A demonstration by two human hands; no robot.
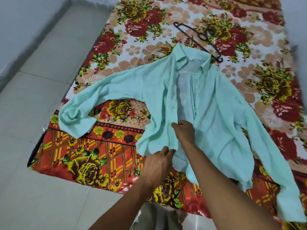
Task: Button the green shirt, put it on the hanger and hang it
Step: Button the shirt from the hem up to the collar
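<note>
Both forearms come up from six o'clock. Nearest, the left hand [158, 163] sits at about seven o'clock of the shirt's front, its fingers curled and pinching the lower edge of the left-lying front panel near the hem. Just beyond it, toward twelve o'clock, the right hand [184, 131] has its fingers bent over the same placket edge, gripping the cloth where the two front panels come close together. The green shirt [216, 113] lies face up on a flowered bedspread [274, 90], open down the front with a pale strip of its inside showing between the panels; the collar points to twelve o'clock. One sleeve stretches out to nine o'clock and folds back on itself at the cuff near the bedspread's edge; the other runs down to four o'clock, its cuff close to the frame's lower right corner. At one o'clock of the collar, touching or just beside it, lies a dark hanger [197, 39] flat on the bedspread. Pale floor tiles [41, 97] fill the nine o'clock side.
</note>
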